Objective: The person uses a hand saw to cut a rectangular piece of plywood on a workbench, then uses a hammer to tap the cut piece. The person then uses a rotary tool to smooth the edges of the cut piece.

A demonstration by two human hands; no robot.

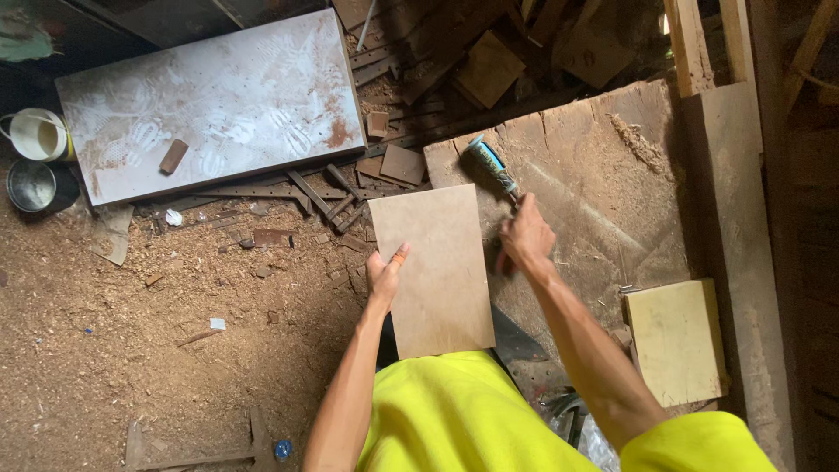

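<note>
Left hand (384,273) grips upright board (434,269) (long axis away); right hand (524,238) clasps brush (491,166).

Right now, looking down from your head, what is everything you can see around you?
Rectangular board: one, light brown, centre, held upright-ish by its left edge.
Tube-like tool: one, blue and white, above the board, gripped at its lower end.
Workbench: one, dusty wood, right of centre.
Pale block: one, yellowish, on the bench's lower right.
Large panel: one, grey-white with smudges, upper left on the floor.
Small block: one, brown, lying on the panel.
Buckets: two, one white, one dark, far left.
Wood offcuts: many, brown, scattered along the top.
Sawdust floor: brown, lower left.
Yellow shirt: bottom centre.
Left hand: on the board's edge.
Right hand: around the tool.
</note>
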